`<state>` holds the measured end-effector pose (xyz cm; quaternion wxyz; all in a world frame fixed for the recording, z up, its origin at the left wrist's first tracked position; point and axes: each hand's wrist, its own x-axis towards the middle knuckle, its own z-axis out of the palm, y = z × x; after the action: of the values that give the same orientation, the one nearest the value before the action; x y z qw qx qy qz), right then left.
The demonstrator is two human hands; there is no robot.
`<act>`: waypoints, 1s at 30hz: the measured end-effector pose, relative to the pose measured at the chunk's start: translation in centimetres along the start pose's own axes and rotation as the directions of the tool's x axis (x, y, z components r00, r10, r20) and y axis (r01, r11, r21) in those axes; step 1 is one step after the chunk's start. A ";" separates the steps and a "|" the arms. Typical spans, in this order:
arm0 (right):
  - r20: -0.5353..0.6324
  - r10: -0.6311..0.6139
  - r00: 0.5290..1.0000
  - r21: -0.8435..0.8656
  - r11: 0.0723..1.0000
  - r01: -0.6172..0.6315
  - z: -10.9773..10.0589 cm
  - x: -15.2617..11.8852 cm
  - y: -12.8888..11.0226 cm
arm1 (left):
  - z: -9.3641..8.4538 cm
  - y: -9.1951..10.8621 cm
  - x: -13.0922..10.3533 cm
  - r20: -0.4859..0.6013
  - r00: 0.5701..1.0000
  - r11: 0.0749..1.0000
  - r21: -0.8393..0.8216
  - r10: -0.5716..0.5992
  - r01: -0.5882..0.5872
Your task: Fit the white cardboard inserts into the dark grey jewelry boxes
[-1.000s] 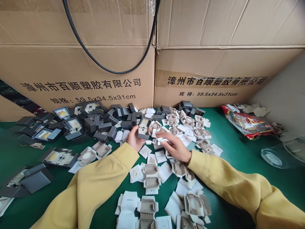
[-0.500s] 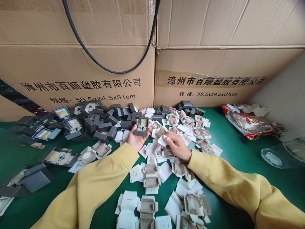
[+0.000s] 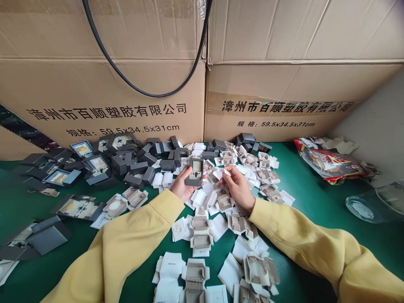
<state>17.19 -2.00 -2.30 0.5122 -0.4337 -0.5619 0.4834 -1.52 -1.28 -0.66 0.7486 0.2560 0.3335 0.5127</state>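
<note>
My left hand (image 3: pixel 183 185) is closed around a small dark grey box (image 3: pixel 196 172), which has a framed, pale inside with a yellowish patch facing me. To its right, my right hand (image 3: pixel 237 187) pinches a small white paper piece (image 3: pixel 218 173) between thumb and fingers. Below and around both hands lie many folded cardboard inserts (image 3: pixel 201 240), white outside and grey-brown inside. Beyond my left hand is a heap of dark grey boxes (image 3: pixel 139 168), some showing pale insides.
Large cardboard cartons (image 3: pixel 104 97) wall off the back of the green table (image 3: pixel 303 227). A black cable (image 3: pixel 151 94) hangs in front of them. On the right are a red plastic packet (image 3: pixel 331 162) and a clear round container (image 3: pixel 362 209). More dark boxes (image 3: pixel 50 235) lie at left.
My left hand has shifted slightly right with the grey box, now held more upright. My right hand has turned and moved the white piece a little up and right.
</note>
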 end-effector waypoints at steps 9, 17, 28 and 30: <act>0.063 -0.207 0.976 -0.074 0.975 0.212 0.2 -0.7 -0.5 | 0.2 -1.4 0.1 -0.009 0.971 0.908 0.356 0.239 -0.220; 0.176 -0.328 0.928 -0.409 0.833 0.372 0.2 -0.9 -0.9 | 0.1 -1.2 -0.3 0.088 0.949 0.815 0.492 0.303 -0.306; 0.254 -0.305 0.918 -0.479 0.785 0.393 0.8 -0.8 -1.0 | 0.1 -1.4 -0.7 0.288 0.906 0.635 0.646 0.311 -0.423; 0.237 -0.337 0.911 -0.509 0.755 0.412 0.9 -0.9 -1.0 | 0.0 -1.5 -0.6 0.317 0.895 0.623 0.643 0.312 -0.445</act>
<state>16.42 -3.09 -1.46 0.4147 -0.4080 -0.7840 0.2164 -0.79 -2.33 -1.64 0.4948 0.6289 0.3740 0.4688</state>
